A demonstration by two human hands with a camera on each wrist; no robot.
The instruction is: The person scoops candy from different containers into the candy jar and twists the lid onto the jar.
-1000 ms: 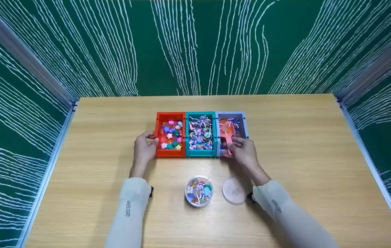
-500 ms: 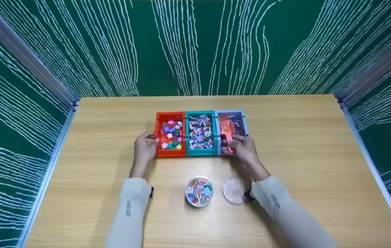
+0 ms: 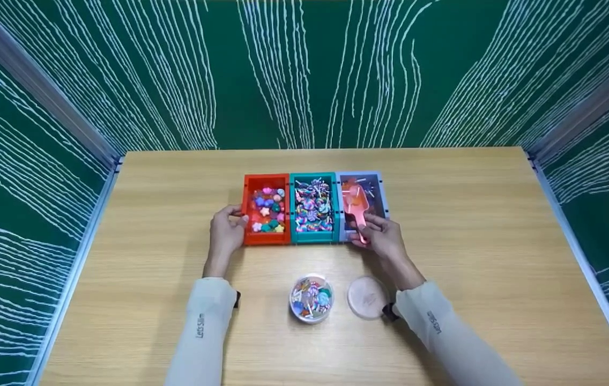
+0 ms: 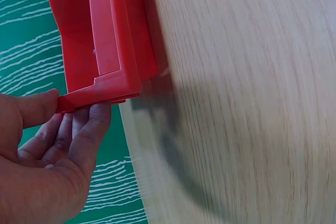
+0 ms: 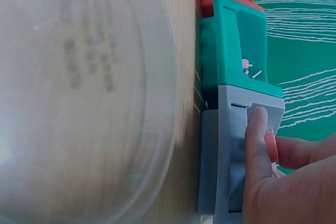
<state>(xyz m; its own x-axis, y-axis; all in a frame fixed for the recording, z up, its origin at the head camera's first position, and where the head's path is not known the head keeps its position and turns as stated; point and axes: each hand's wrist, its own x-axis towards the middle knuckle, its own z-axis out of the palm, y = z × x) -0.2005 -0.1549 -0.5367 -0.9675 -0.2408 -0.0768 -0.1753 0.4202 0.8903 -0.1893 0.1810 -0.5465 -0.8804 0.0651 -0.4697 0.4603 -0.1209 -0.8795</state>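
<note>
In the head view my left hand (image 3: 225, 231) holds the outer side of the red bin (image 3: 267, 239), its thumb over the rim. The left wrist view shows the thumb above and the fingers (image 4: 90, 135) beneath that rim. A pink scoop (image 3: 358, 220) is pinched by its handle in my right hand (image 3: 386, 240), over the grey bin (image 3: 384, 201). Orange pieces with white sticks lie in and around its bowl. In the right wrist view the hand (image 5: 294, 192) hides most of the scoop; a bit of pink handle (image 5: 271, 146) shows.
Between the red and grey bins stands a green bin (image 3: 312, 237) of swirled lollipop charms. Star and round beads (image 3: 266, 210) lie in the red one. Nearer are a clear tub (image 3: 310, 320) of mixed charms and its round lid (image 3: 367, 297), beside the right wrist.
The right hand has shifted slightly toward the person and right, and the scoop with it, still over the grey bin. The left hand, bins, tub and lid have stayed put.
</note>
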